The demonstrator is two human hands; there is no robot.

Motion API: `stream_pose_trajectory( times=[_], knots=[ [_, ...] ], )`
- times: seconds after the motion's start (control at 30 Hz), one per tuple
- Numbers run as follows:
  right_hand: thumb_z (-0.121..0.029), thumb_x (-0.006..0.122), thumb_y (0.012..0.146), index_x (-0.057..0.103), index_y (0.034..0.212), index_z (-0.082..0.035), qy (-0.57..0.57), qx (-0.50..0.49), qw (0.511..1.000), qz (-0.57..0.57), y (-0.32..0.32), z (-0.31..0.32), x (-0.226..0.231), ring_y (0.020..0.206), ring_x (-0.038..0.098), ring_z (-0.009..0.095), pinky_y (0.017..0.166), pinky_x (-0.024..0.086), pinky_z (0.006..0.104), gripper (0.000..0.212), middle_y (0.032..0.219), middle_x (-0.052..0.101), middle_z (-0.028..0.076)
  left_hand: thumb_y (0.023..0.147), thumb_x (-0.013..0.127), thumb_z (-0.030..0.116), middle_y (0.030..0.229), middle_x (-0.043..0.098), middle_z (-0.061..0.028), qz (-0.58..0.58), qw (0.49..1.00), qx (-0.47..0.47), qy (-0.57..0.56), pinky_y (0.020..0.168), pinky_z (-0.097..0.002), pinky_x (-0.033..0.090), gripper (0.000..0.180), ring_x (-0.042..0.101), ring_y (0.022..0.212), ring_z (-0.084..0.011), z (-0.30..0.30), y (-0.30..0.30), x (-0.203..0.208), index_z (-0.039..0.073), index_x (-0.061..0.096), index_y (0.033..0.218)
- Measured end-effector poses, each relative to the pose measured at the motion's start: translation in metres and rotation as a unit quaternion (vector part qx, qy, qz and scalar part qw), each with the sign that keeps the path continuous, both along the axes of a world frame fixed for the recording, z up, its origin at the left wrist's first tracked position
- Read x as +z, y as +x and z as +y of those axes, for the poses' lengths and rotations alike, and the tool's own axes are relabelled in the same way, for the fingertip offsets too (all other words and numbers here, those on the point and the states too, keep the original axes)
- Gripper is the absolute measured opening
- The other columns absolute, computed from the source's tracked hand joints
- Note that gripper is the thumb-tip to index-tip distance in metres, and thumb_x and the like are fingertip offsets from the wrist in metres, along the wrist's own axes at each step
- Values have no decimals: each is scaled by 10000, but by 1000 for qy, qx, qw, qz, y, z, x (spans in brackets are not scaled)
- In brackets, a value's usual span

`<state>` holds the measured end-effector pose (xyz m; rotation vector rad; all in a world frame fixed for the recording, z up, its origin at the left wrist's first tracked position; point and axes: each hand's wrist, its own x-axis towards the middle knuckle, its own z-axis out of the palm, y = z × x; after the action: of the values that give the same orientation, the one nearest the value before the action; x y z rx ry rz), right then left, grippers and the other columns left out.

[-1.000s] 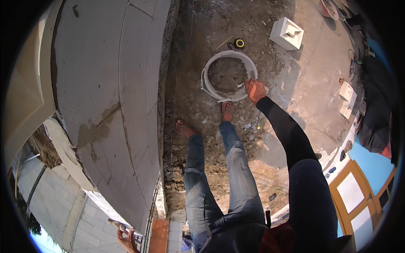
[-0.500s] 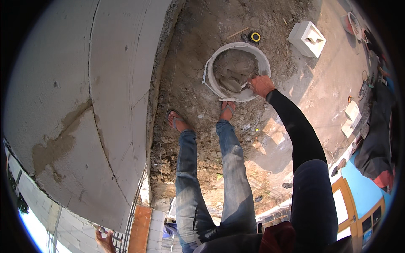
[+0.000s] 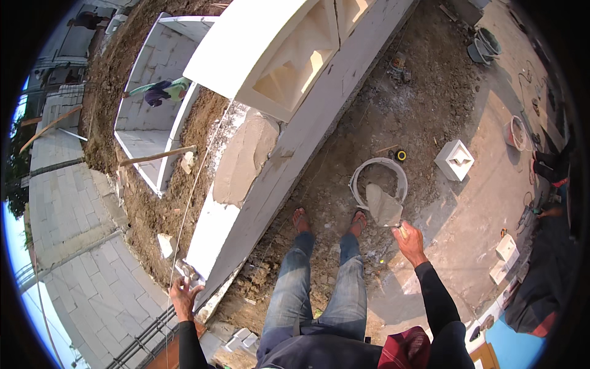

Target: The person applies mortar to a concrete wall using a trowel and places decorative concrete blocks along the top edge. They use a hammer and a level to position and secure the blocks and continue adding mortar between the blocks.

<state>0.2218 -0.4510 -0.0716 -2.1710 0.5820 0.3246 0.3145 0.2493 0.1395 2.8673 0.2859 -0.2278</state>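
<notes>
My right hand (image 3: 410, 245) grips a trowel by its handle. Grey mortar covers the trowel's blade (image 3: 384, 208), which is held over the near side of a round, pale bucket (image 3: 401, 178). My left hand (image 3: 183, 298) is at the near end of a low block wall (image 3: 295, 161), its fingers curled by a small pale object (image 3: 187, 269) whose kind I cannot make out. A thick bed of wet mortar (image 3: 246, 161) lies on the wall top. Beyond it, white hollow vent blocks (image 3: 289, 80) stand in a row on the wall.
A thin string (image 3: 200, 184) runs along the wall. Another vent block (image 3: 453, 160) and a tape measure (image 3: 401, 155) are on the dirt near the bucket. More buckets (image 3: 516, 133) stand at right. Steel bars (image 3: 144, 337) jut out near my left arm. A person (image 3: 165, 92) works beyond the wall.
My right hand has drawn the trowel up out of the bucket with mortar on it. The view has swung up and left, so the wall top, mortar bed and vent blocks now show.
</notes>
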Motion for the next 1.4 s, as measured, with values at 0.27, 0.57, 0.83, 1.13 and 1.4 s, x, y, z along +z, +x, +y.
stream_pose_trajectory(
  times=[0.27,0.57,0.83,1.13,1.4],
  knots=[
    [-337,676,961,612,927,8,-27,24,997,-70,115,130,196,745,635,473,662,488,491,352,780,665,246,476,995,436,808,638,-79,-16,998,65,-2,967,-544,422,735,629,785,-321,-2,-18,-16,64,616,985],
    [-420,617,998,651,978,-12,86,-12,996,-11,252,176,253,604,608,130,564,499,343,410,705,605,47,453,1002,388,860,650,-64,-63,997,44,-17,1059,-581,401,722,647,837,-318,-19,-12,-34,76,617,978],
    [-374,492,1057,629,983,-39,64,91,994,-19,264,143,313,597,573,118,546,474,309,370,709,573,35,485,995,382,896,625,-64,-67,996,50,-11,1064,-581,390,679,646,875,-322,-12,-17,-32,91,588,944],
    [-402,568,1035,625,1021,39,-98,110,974,-171,178,174,254,837,648,474,740,484,495,445,826,661,258,474,992,364,882,613,-54,-78,996,29,-25,1088,-570,369,690,633,894,-299,-13,-20,-36,95,577,955],
    [-445,505,1052,599,970,26,-179,166,960,-139,292,150,216,878,613,543,735,467,580,488,844,649,325,492,983,428,871,637,-56,-46,999,8,-10,1055,-549,377,707,642,874,-300,-8,-12,-38,93,573,959]
  ],
)
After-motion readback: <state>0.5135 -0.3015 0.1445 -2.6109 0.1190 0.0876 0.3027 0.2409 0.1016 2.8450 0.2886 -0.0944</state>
